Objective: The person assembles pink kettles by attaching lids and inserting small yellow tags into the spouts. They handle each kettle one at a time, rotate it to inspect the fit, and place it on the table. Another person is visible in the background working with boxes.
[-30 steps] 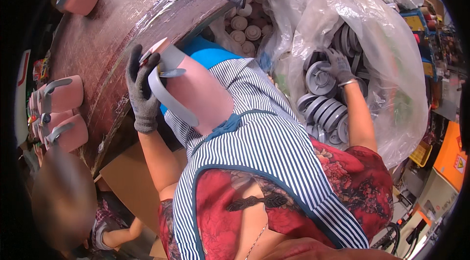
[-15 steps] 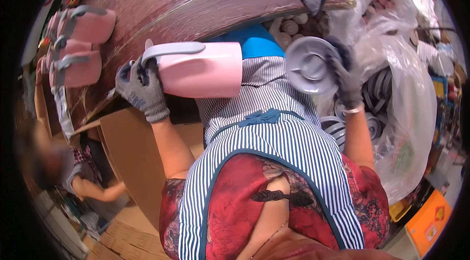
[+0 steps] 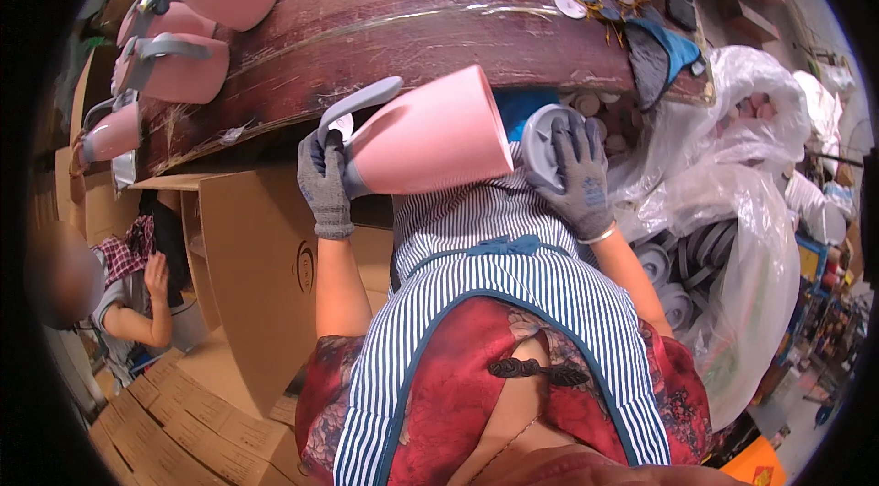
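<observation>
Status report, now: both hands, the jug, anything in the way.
Left hand gripping pink jug at its narrow end, jug tilted sideways. Right hand holding gray disc, apart from jug. Nothing seen between them.

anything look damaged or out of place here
No spill shows. The wooden table is scratched, though, and a blue and grey cloth hangs over its edge. Nearby, round tags lie in an untidy scatter. The pink jug is tilted, but the left hand holds it.
</observation>
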A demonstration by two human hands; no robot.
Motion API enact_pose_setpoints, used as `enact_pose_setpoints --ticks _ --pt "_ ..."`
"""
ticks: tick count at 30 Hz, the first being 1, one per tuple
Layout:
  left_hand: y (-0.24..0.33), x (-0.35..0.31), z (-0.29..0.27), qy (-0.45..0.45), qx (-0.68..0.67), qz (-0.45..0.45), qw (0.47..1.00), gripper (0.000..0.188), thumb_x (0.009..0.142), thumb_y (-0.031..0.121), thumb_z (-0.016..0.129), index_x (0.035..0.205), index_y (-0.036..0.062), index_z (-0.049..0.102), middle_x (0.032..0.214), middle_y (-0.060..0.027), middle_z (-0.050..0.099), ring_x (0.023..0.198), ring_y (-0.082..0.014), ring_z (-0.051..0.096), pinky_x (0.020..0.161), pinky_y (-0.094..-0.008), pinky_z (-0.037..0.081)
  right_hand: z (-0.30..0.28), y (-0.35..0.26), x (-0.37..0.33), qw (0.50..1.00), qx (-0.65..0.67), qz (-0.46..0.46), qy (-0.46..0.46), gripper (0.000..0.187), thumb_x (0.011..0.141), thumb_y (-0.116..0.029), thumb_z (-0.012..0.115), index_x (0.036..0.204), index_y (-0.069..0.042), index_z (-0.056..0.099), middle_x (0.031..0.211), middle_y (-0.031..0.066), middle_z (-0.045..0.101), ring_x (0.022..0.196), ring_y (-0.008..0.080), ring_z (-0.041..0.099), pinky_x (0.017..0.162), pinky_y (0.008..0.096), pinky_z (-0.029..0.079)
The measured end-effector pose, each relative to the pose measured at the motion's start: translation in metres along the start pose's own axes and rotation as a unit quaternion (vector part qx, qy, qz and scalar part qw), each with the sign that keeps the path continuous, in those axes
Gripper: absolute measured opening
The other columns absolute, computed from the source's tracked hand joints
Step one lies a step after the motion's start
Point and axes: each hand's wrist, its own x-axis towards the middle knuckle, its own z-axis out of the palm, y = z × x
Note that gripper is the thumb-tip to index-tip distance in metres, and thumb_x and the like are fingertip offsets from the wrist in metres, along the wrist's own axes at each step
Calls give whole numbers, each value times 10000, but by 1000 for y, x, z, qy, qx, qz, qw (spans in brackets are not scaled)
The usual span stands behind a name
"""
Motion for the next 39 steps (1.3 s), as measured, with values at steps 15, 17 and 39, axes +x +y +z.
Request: enact_pose_setpoints --ticks 15,17,39 --pt "78 5 6 -96 -152 -76 981 222 999 142 594 1150 -18 624 965 -11 633 848 -81 558 765 -246 465 -56 -46 34 886 405 -187 129 996 795 -785 554 1508 -102 429 1574 281 280 1451 484 278 1163 554 234" --pt "85 7 5 -97 -150 -60 982 188 996 114 590 1117 -24 629 939 1 612 850 -77 549 766 -237 454 -51 -40 44 852 425 -263 155 980 808 -775 551 1511 -105 421 1575 282 276 1448 488 280 1165 554 230" --pt "160 153 -101 -7 591 499 634 533 765 228 704 1286 307 627 1456 -26 475 1327 -280 461 1116 -540 342 -16 -27 50 454 820 304 -171 590 1013 -545 462 1375 -86 546 1321 99 602 1177 220 587 997 395 482"
